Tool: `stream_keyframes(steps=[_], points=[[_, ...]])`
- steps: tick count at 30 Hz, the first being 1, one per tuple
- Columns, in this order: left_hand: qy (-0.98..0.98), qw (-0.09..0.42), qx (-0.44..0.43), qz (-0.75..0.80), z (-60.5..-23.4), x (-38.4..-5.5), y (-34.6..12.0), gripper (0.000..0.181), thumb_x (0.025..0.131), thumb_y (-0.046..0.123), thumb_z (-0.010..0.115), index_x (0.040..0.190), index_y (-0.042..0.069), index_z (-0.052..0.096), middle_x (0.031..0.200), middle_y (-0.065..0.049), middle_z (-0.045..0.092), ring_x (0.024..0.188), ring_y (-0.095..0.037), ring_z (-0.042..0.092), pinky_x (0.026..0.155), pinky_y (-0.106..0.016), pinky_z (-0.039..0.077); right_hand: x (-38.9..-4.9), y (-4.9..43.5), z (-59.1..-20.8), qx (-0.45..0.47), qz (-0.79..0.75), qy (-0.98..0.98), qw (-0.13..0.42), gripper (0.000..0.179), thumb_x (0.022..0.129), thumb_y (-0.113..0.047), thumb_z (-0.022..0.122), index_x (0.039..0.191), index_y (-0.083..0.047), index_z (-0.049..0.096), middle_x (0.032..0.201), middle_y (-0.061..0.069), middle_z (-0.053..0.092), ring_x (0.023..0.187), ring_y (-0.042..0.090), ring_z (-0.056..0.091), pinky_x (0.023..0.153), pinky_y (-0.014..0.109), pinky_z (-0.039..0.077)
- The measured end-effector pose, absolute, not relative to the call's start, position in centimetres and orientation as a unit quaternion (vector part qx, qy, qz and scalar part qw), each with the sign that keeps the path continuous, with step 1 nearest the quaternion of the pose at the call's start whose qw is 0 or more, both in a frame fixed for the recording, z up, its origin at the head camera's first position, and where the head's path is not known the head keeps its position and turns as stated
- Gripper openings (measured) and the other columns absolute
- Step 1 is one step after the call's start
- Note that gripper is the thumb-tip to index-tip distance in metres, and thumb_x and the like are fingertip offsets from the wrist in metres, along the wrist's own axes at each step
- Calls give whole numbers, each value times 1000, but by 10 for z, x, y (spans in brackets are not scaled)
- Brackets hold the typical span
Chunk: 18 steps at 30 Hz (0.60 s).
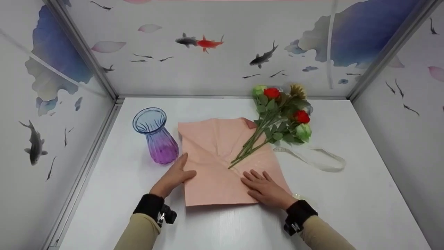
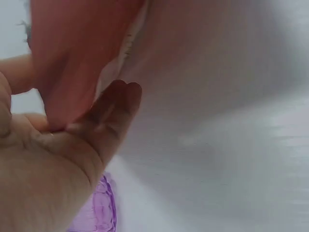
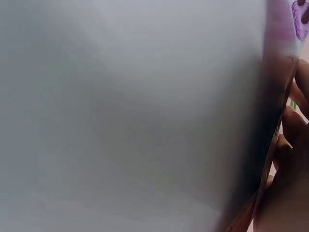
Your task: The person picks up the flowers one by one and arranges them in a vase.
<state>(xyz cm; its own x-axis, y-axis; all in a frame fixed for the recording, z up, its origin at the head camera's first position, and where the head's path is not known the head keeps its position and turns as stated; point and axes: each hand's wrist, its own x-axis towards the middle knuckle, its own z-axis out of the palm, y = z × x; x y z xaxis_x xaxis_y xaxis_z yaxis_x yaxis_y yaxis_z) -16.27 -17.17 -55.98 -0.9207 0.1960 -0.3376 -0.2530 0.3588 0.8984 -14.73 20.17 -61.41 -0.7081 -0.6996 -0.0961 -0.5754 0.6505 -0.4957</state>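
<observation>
A sheet of pink wrapping paper, creased, lies on the table. My left hand grips its left edge; in the left wrist view the paper passes between the thumb and fingers. Spread flat, my right hand rests on the sheet's lower right part with straight fingers. In the right wrist view the fingers show at the paper's edge. A bunch of artificial flowers, red, green and yellow, has its stems laid across the paper and its blooms beyond the upper right corner.
A blue-to-purple glass vase stands just left of the paper, close to my left hand. A whitish ribbon curls on the white table to the right. Printed panels wall in the back and both sides.
</observation>
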Motion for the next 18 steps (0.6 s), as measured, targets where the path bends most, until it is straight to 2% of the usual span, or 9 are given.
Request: stream_keyframes(steps=[4,8,12,15,18], points=[[844,184,-21,504,-571,-162,-169,94,87,14,66,159,-9,10,166,-30,11,155,-41,10,126,-52,10,-146,203,-615,-363,-197,903,117,54,108,-29,50,157,-10,39,166,17,26,154,40,21,121,66,13],[881,169,-16,441,-579,-164,-162,95,86,15,67,158,-12,10,162,-34,13,151,-48,19,123,-54,20,-143,203,-616,-361,-183,910,90,54,107,-27,53,156,-8,42,165,18,30,152,46,21,119,67,18],[919,151,-19,365,-585,-166,-153,96,88,22,71,159,-8,14,161,-29,19,142,-52,28,117,-59,30,-141,203,-616,-352,-173,917,65,54,106,-29,55,155,-8,44,163,21,33,150,48,25,117,67,23],[946,130,-20,297,-589,-168,-146,94,91,30,72,160,-4,19,162,-24,23,136,-49,31,110,-62,31,-140,204,-614,-339,-167,924,58,56,105,-32,57,155,-10,45,162,24,32,150,46,27,118,64,25],[970,100,-17,221,-593,-167,-139,87,95,34,69,160,0,24,166,-21,17,138,-48,29,107,-63,31,-139,205,-614,-326,-158,930,59,57,104,-34,57,155,-12,45,163,25,30,151,44,27,119,62,26]])
